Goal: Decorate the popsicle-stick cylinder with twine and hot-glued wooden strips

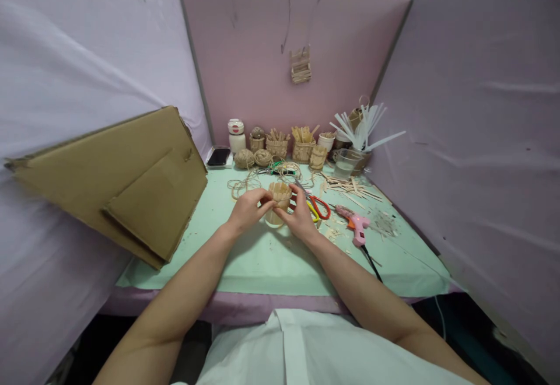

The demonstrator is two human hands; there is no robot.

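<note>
A small cup covered with wooden stick pieces (pixel 280 193) stands upright near the middle of the table, its lower part bare and see-through. My left hand (pixel 250 211) is closed on the cup's left side, fingertips at mid-height. From the right, my right hand (pixel 301 216) grips the same cup, thumb in front and fingers behind its far side. Whether a thin strand lies under the fingertips is too small to tell. Just beyond my right hand lie scissors with red and yellow handles (pixel 321 207). Farther right is a pink glue gun (pixel 359 227) with a black cord.
Cardboard sheets (pixel 144 198) lean at the left. Along the back stand a phone (pixel 219 156), white jars (pixel 237 137), twine balls (pixel 244 158), stick-filled baskets (pixel 303 149) and a pot of white glue sticks (pixel 361 134). Loose twine (pixel 245 185) and thin wood strips (pixel 350 186) lie in front.
</note>
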